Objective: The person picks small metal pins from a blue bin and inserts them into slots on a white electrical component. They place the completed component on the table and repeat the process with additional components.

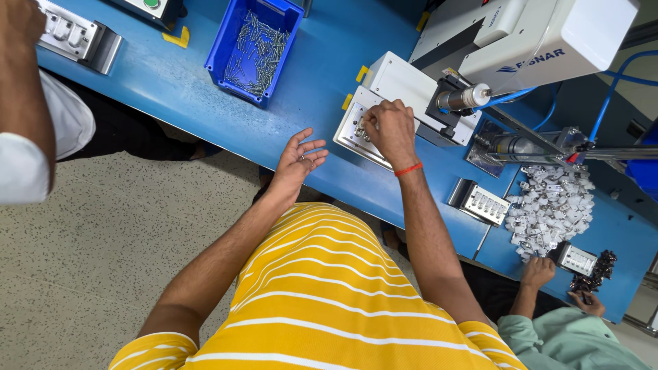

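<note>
nearest, the left hand [299, 159] is hovering half-open over the near edge of the blue bench [205, 103], cupping what looks like a few small metal pieces. farther in, the right hand [388, 127] is pinching a small part onto the metal fixture plate [351, 135]; best seated squarely, fingertips low. far left, the blue bin [229, 41] of metal pins is waiting.

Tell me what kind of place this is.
Likely a small-parts assembly line in a factory. A long blue workbench holds a blue bin of small metal pins, a benchtop machine with air hoses, and a pile of small white parts; several people work side by side.
</note>
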